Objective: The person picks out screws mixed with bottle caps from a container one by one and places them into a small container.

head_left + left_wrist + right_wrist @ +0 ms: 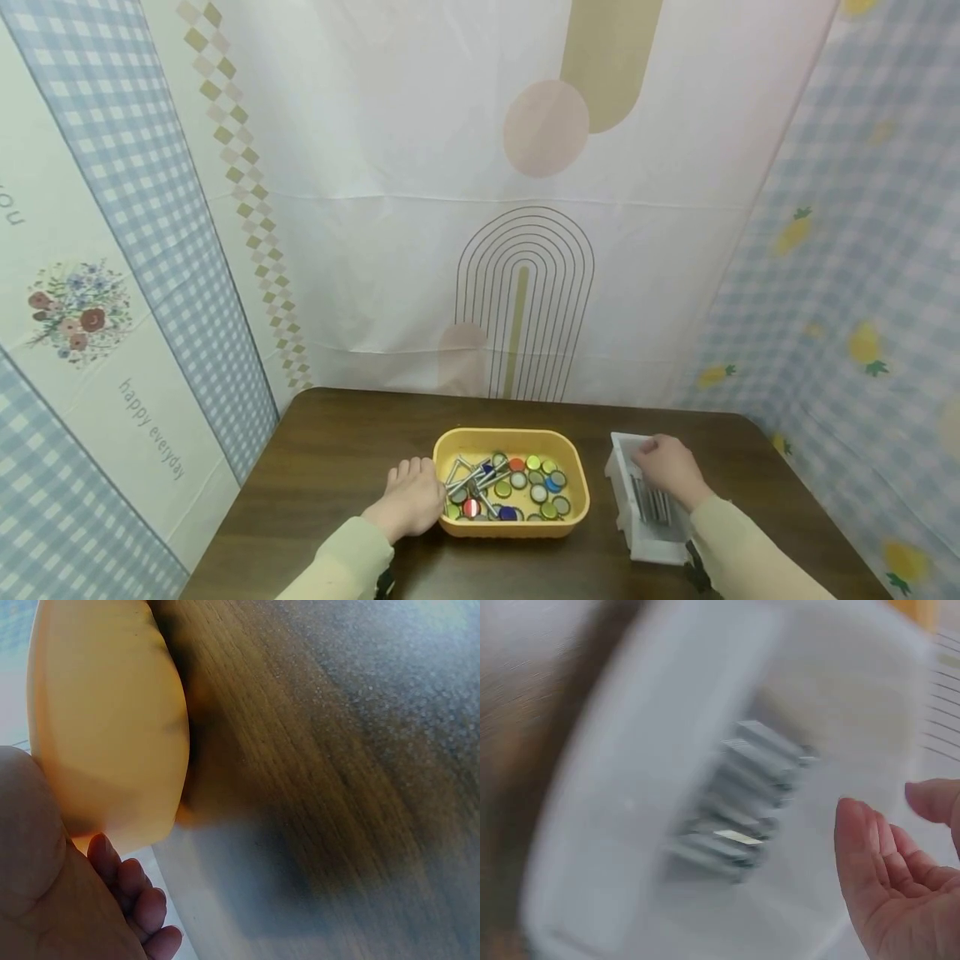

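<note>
A yellow tub [517, 528] stands on the table, holding silver screws [480, 477] and bottle caps [538, 493] of several colours. My left hand [412, 498] rests against its left end, and the left wrist view shows the fingers fairly straight beside the yellow wall [112, 720]. To the right is a white bin [632, 512] with a row of silver screws [654, 503] lying side by side. My right hand [667, 468] is over the far part of this bin. In the right wrist view, thumb and fingers [859, 847] are bent loosely and apart, with nothing between them.
The dark wooden table [330, 450] carries both containers, with a strip of tabletop between them. Behind it hangs a white patterned cloth [375, 275]. Checked cloths hang at the left [112, 125] and right [862, 275].
</note>
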Motion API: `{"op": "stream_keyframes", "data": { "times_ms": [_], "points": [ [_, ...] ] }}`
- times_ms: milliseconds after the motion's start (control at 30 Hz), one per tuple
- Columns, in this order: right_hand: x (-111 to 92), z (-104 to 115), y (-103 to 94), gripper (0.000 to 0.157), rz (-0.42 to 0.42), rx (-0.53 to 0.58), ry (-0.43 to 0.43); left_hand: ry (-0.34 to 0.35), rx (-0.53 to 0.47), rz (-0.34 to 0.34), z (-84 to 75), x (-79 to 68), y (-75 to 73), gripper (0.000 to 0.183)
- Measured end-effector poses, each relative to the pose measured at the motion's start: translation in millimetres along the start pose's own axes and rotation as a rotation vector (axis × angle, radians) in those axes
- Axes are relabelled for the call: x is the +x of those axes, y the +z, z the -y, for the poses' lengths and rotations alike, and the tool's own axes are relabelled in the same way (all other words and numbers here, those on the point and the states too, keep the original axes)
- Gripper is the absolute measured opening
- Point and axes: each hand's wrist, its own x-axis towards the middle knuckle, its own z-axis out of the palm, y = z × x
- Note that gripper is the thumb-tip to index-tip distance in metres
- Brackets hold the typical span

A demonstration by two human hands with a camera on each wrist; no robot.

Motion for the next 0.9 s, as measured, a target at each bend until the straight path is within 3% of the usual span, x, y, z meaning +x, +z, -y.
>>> {"op": "stream_keyframes", "data": {
  "times_ms": [100,233,500,600,900],
  "points": [
    [1.2,21.1,-7.8,0.045,0.010,0.148,-0.009,-0.009,-0.001,0.001,2.9,1.9,2.8,0.019],
    [3.0,44.2,-8.6,0.058,0.069,0.310,-0.024,-0.016,-0.005,0.008,4.0,2.3,2.6,0.019],
    [7.8,72.9,11.0,0.061,0.404,0.577,-0.075,0.000,-0.002,0.019,0.9,2.3,0.3,0.019],
    [7.0,84.6,28.2,0.054,0.456,0.564,-0.100,0.001,0.005,0.013,1.5,1.9,0.7,0.019],
    [-6.5,121.9,83.4,0.022,0.514,0.365,-0.211,-0.011,-0.029,0.032,-3.5,-1.8,-5.7,0.019]
  ]
}}
